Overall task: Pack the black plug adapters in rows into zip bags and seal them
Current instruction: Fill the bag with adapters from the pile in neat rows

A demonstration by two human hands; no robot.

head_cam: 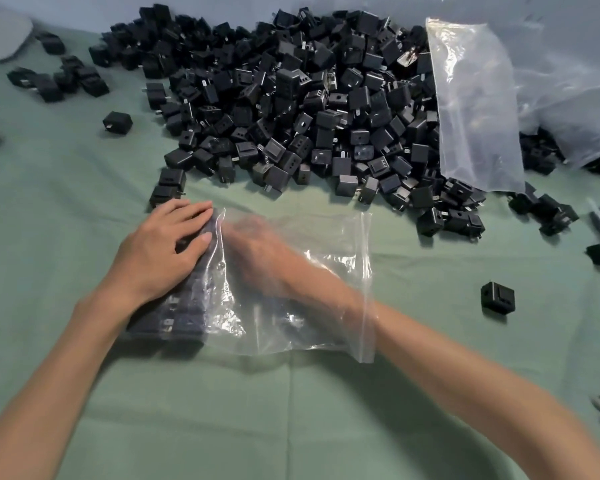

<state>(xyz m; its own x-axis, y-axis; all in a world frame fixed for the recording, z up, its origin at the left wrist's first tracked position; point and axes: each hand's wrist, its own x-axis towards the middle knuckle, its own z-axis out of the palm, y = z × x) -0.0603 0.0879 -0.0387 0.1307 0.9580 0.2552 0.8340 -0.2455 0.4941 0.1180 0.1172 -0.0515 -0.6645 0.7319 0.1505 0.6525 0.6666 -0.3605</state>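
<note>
Reaching right hand [253, 251] past edge into zip bag [333, 271].

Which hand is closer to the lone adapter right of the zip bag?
Right. The right hand is inside the bag, left of the adapter; the left hand lies farther left.

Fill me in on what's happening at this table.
A person is filling a clear zip bag with black plug adapters. The left hand presses flat on the packed adapters at the bag's closed end, while the right hand reaches in through the open mouth, blurred. The bag is unsealed; a big pile of loose adapters waits behind.
</note>
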